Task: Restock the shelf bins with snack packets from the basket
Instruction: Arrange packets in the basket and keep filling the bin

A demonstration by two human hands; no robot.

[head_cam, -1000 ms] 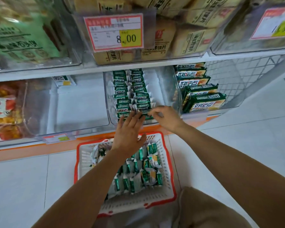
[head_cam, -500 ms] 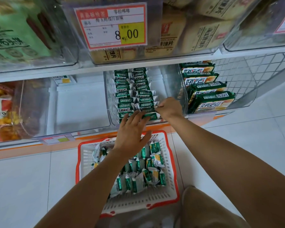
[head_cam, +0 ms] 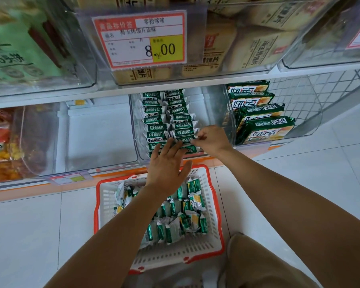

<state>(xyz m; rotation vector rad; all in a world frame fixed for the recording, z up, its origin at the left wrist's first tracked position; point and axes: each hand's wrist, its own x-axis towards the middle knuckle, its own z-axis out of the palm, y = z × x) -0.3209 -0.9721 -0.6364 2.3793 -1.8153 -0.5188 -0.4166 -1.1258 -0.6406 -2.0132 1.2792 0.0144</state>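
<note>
A white basket with a red rim (head_cam: 213, 206) stands on the floor and holds several small green-and-white snack packets (head_cam: 175, 223). Above it, a clear shelf bin (head_cam: 136, 129) holds two rows of the same packets (head_cam: 164, 117). My left hand (head_cam: 166, 165) lies flat with straight fingers against the front packets of the left row. My right hand (head_cam: 211, 139) pinches the end of a front packet (head_cam: 184, 140) in the right row.
An empty clear bin (head_cam: 100, 134) sits left of the packet bin. Larger green biscuit packs (head_cam: 264, 121) fill the bin on the right, by a wire mesh side panel (head_cam: 312, 94). A price tag (head_cam: 141, 39) hangs on the upper shelf bin. White floor tiles surround the basket.
My right hand has shifted slightly at the front of the right row, now pinching a packet's end. My left hand stays pressed on the left row. The camera has moved closer.
</note>
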